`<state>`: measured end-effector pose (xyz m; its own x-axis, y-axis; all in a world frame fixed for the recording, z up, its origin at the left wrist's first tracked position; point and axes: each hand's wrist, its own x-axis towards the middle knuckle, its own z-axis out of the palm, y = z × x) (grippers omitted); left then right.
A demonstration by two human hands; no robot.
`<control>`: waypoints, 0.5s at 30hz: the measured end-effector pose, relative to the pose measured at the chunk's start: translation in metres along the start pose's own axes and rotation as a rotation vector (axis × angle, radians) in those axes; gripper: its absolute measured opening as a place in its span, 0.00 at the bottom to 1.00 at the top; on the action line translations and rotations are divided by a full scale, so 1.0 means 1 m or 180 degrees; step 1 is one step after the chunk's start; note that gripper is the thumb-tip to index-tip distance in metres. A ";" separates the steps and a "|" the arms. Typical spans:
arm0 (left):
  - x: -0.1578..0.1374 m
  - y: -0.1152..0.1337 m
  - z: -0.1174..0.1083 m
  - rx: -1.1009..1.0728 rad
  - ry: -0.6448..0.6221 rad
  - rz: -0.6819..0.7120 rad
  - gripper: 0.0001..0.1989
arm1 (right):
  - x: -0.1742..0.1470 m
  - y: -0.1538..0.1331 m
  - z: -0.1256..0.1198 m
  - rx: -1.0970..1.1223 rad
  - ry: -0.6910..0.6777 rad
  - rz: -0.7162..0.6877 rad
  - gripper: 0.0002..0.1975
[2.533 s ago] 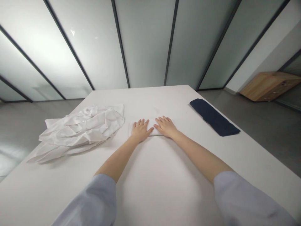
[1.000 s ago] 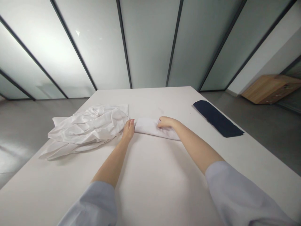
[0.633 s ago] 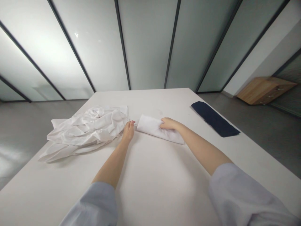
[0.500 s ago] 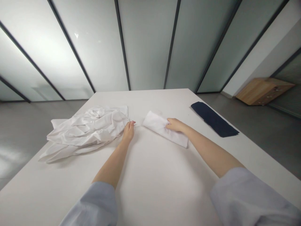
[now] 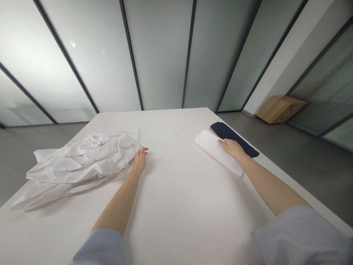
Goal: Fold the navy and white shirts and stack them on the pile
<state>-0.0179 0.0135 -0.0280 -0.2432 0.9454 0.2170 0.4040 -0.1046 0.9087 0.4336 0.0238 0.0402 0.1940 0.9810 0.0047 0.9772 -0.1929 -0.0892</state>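
A folded white cloth (image 5: pixel 213 149) lies flat on the right half of the white table, right beside a folded navy cloth (image 5: pixel 234 136). My right hand (image 5: pixel 231 146) rests on top of the white one, its fingers stretched across the fabric and pointing left. At the left, a large crumpled heap of white fabric (image 5: pixel 91 156) spreads over the table. Beside the heap's right edge is my left hand (image 5: pixel 139 159), turned on its side with fingers extended; whether it touches the fabric there I cannot tell.
The white table (image 5: pixel 171 209) runs away from me toward frosted glass panels (image 5: pixel 160 55) with dark frames. A wooden cabinet (image 5: pixel 278 108) stands on the grey floor (image 5: pixel 298 154) beyond the table's right edge.
The folded white cloth has slid right with my right hand and now sits against the navy cloth. My right fingers have flattened on it. The camera view has turned slightly right.
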 end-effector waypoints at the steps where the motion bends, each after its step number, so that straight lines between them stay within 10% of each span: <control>1: 0.000 0.000 0.000 0.0005 -0.0003 0.0007 0.38 | -0.003 0.006 -0.003 -0.0087 0.0078 0.0059 0.26; 15: -0.005 0.006 -0.005 0.0254 -0.0052 0.0140 0.35 | 0.019 0.064 -0.090 -0.0123 0.1025 0.0486 0.27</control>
<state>-0.0190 0.0061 -0.0220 -0.2096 0.9454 0.2496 0.4831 -0.1218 0.8670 0.5075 0.0285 0.1239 0.3493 0.8847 0.3086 0.9362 -0.3433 -0.0755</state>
